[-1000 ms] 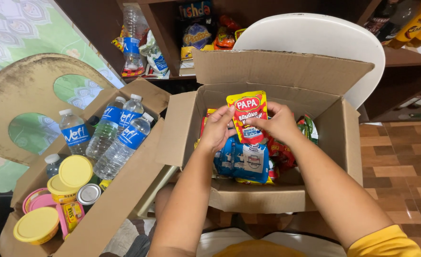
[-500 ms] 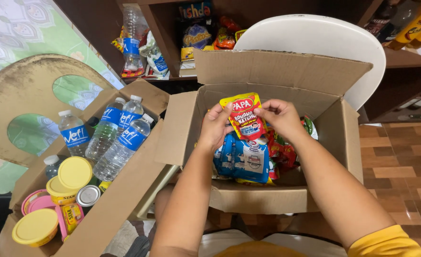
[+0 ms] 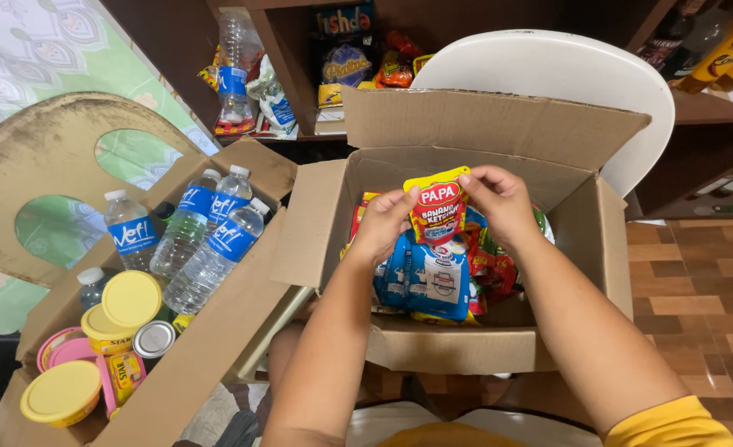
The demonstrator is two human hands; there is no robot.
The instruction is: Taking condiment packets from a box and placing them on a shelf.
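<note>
A red-and-yellow sauce pouch (image 3: 437, 209) is pinched by fingers of the left hand (image 3: 380, 225) and right hand (image 3: 501, 201) over the packet-filled brown cardboard box (image 3: 499, 132); placement is not yet done.

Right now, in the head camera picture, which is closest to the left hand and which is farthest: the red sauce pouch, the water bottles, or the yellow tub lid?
1. Red sauce pouch: held by the left hand, over the middle box.
2. Water bottles: in the left box.
3. Yellow tub lid: lower left corner, farthest.
</note>
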